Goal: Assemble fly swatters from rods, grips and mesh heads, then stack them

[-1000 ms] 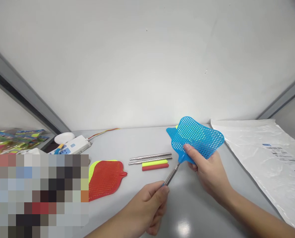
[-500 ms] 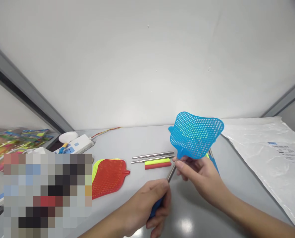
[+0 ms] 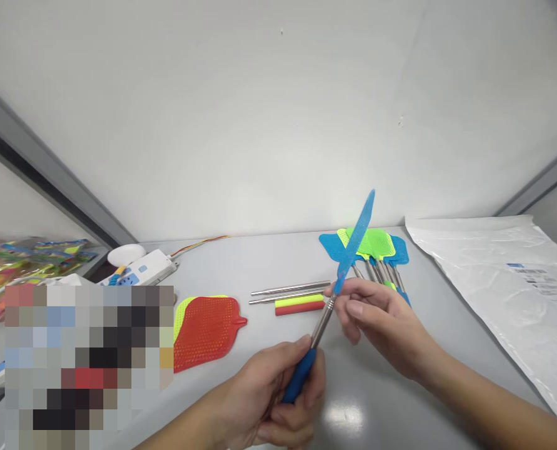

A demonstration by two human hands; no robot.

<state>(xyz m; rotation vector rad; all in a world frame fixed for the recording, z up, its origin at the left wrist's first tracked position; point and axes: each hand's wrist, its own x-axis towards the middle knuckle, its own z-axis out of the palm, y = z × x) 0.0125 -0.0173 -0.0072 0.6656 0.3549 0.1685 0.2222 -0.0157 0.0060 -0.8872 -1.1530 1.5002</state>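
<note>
A blue fly swatter with a metal shaft is held up at the middle. Its mesh head point(image 3: 356, 240) appears edge-on, as a thin blade pointing up and right. My left hand point(image 3: 290, 390) is closed around its blue handle grip point(image 3: 301, 378). At the neck, where head meets shaft, are the fingers of my right hand point(image 3: 376, 319); the index finger passes behind the neck and the thumb sits a little off it. Behind lie two metal rods point(image 3: 287, 290), beside a yellow grip point(image 3: 299, 300) and a red grip point(image 3: 299, 309).
A red swatter head point(image 3: 207, 328) lies over a yellow one at left. Several swatters with green point(image 3: 374, 242) and blue heads are piled at the back right. A white plastic bag point(image 3: 489, 269) covers the right side. A power strip point(image 3: 151, 270) stands at the left edge.
The swatter's head has turned from face-on to edge-on, uncovering the pile behind it. My right thumb has moved off the neck. My left hand keeps its hold on the grip.
</note>
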